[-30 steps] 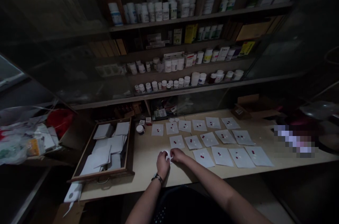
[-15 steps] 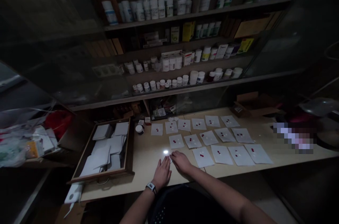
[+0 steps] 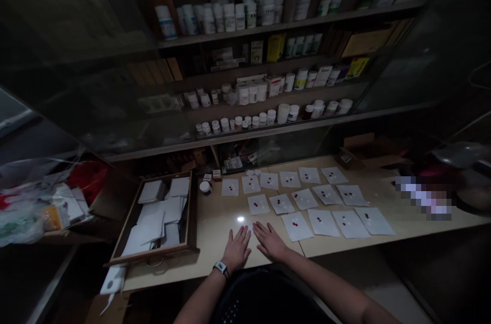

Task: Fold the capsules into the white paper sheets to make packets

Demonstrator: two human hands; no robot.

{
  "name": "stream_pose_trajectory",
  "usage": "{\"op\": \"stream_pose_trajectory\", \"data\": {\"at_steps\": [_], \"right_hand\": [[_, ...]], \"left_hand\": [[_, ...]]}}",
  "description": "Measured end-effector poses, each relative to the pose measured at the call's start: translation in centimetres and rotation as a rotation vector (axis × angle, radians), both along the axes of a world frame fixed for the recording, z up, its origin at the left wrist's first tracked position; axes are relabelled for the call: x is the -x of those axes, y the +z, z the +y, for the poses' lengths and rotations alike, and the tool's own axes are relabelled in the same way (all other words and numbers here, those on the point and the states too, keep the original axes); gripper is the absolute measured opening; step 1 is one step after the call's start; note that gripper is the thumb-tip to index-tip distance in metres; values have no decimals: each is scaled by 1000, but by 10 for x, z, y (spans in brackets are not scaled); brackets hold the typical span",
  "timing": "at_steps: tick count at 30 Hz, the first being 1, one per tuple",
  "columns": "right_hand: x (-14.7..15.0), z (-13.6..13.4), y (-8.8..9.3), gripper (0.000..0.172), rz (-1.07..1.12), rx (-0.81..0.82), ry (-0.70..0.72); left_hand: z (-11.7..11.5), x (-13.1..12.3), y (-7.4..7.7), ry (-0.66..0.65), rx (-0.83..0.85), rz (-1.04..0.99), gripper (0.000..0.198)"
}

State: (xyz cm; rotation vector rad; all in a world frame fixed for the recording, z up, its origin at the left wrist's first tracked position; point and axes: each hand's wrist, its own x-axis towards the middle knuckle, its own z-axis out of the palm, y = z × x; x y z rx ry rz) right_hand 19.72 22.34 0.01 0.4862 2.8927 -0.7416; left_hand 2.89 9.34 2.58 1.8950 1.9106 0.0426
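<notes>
On the pale tabletop (image 3: 215, 216) near its front edge, my left hand (image 3: 236, 247) lies flat with its fingers stretched out. A watch (image 3: 221, 268) is on that wrist. Beside it, my right hand (image 3: 270, 242) rests palm down, fingers apart, fingertips close to the left ones. I see nothing held in either hand. Several white paper squares (image 3: 297, 233) are spread in rows to the right and beyond, bearing small dark red and white pills (image 3: 295, 224). The nearest square to my right hand in the row behind is a paper (image 3: 258, 210) with red pills.
A wooden drawer (image 3: 194, 211) on the left holds stacks of white paper (image 3: 151, 224). Behind it stands a small white-capped jar (image 3: 205, 188). Shelves (image 3: 245, 135) of medicine bottles rise at the back. An open cardboard box (image 3: 368, 153) sits at the back right.
My right hand has flattened and spread its fingers, drawing slightly away from my left. A small white thing that was between the hands no longer shows. The view has shifted slightly.
</notes>
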Motion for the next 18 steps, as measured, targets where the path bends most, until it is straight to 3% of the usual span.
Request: {"op": "stream_pose_trajectory", "data": {"at_steps": [8,13,18], "right_hand": [[19,-10,27,50,19,19,-180],[26,-18,32,45,55,-24,-284],[37,-24,32,34,44,-84,-353]], "left_hand": [[9,24,24,-137,20,-34,60],[13,32,19,-217,14,-35,60],[18,33,15,-181,-53,-63,50]]}}
